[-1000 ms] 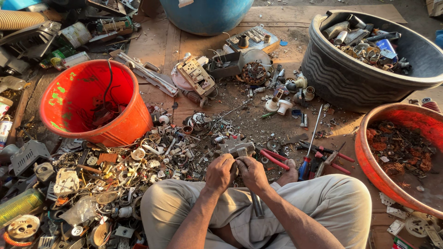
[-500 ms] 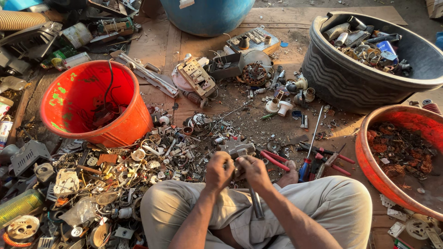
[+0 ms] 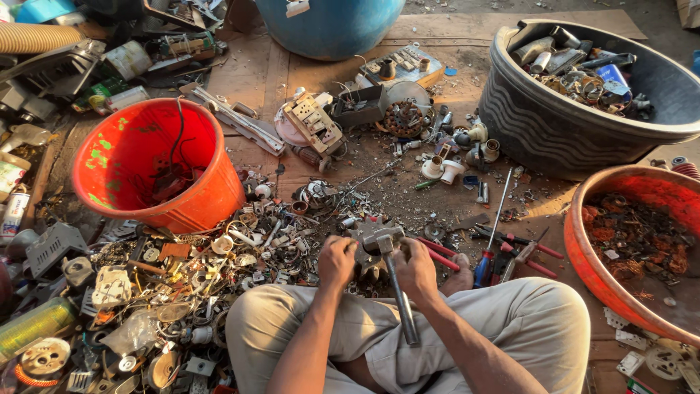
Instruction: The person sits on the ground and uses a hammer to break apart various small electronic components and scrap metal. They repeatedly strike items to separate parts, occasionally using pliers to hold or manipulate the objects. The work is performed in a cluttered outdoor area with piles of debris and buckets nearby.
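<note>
seen from the head, a dusty floor of flattened brown cardboard [image 3: 445, 33] is littered with grey metal scrap. far left stands a glossy orange plastic bucket [image 3: 157, 168]; far centre a smooth blue plastic drum [image 3: 328, 25]; far right a ribbed dark grey tub [image 3: 554, 124] of metal parts; at the right edge a shallow orange basin [image 3: 605, 277] of rusty bits. red-handled pliers [image 3: 521, 248] lie near the knees. the left hand [image 3: 337, 261] and right hand [image 3: 415, 266], fingers curled, clamp a dark toothed metal part [image 3: 368, 248] near the lap; a grey steel hammer [image 3: 394, 281] lies between them.
</note>
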